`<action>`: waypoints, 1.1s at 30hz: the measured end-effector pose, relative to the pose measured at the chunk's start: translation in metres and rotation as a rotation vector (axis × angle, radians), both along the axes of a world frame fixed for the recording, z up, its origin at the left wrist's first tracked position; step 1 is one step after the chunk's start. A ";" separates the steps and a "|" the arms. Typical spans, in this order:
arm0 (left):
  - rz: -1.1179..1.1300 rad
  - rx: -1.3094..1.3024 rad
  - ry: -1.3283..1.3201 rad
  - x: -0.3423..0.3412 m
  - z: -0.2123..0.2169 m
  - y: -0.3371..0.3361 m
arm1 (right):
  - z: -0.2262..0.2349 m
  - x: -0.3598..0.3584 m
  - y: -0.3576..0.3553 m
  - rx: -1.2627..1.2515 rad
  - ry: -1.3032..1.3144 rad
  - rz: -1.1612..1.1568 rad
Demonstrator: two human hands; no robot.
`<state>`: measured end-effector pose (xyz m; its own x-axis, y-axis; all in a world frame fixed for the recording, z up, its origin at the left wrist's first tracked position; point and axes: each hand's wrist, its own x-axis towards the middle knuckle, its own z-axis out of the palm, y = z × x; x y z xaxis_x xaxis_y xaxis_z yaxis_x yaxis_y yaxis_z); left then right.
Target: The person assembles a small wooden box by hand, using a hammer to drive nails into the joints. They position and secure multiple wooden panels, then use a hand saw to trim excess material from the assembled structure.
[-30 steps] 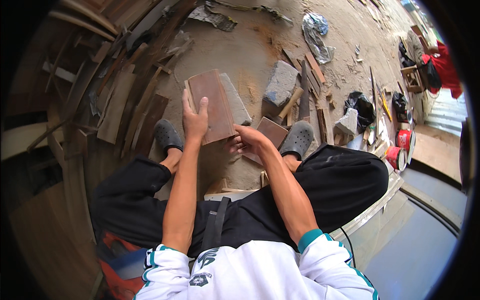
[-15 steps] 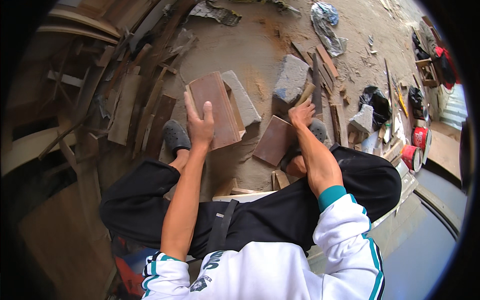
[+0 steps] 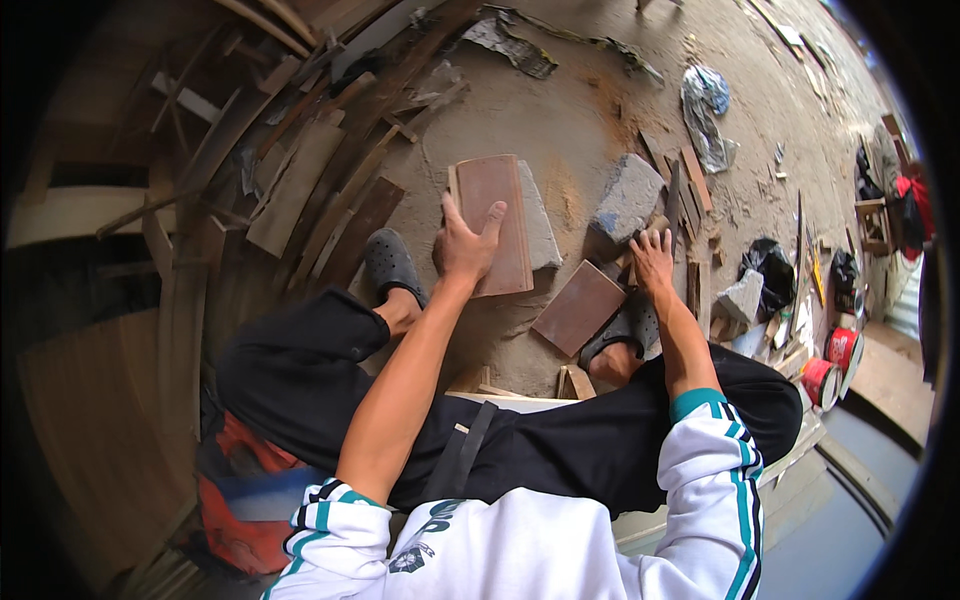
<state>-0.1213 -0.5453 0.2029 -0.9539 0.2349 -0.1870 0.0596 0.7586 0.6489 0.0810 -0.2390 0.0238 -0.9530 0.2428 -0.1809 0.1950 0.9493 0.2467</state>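
My left hand [image 3: 468, 242] grips the left edge of a reddish-brown wooden box [image 3: 508, 228], its thumb lying on the broad face. The box stands tilted in front of a grey concrete block [image 3: 541, 215]. My right hand [image 3: 655, 258] has its fingers apart and bent down over a short wood offcut [image 3: 659, 226], beside a second rough concrete block [image 3: 626, 197]. What lies under the palm is hidden. Just left of that hand, a square reddish-brown board [image 3: 579, 308] rests by my right shoe.
Wood planks and scraps [image 3: 300, 190] are heaped on the left. More strips [image 3: 692, 180] lie beyond my right hand, with a black plastic bag [image 3: 768, 277] and red cans [image 3: 845, 347] farther right. Crumpled plastic [image 3: 706, 120] lies on the sandy ground.
The view has shifted, so the scene sits farther right. The box's hollow side has turned out of sight. My right hand has lowered and its fingers have spread from around the wood offcut.
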 end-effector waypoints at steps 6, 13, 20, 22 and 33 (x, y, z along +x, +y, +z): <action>0.031 0.178 -0.082 -0.003 -0.003 0.000 | -0.006 0.000 0.002 0.028 0.023 0.045; 0.042 0.213 -0.083 -0.006 -0.015 -0.002 | 0.047 0.017 0.009 -0.140 -0.011 0.059; 0.027 0.276 -0.017 -0.006 -0.020 0.001 | 0.089 0.015 -0.014 -0.502 0.197 -0.241; 0.029 0.276 -0.011 -0.006 -0.023 0.002 | 0.105 -0.020 -0.032 -0.592 0.245 -0.285; 0.072 0.251 0.006 -0.006 -0.025 -0.002 | 0.266 -0.138 -0.150 -1.059 0.676 -0.316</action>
<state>-0.1275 -0.5470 0.1777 -0.9707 0.2046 -0.1260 0.0155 0.5766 0.8169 -0.0571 -0.3892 0.2901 -0.8583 0.5085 0.0694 0.2359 0.5110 -0.8266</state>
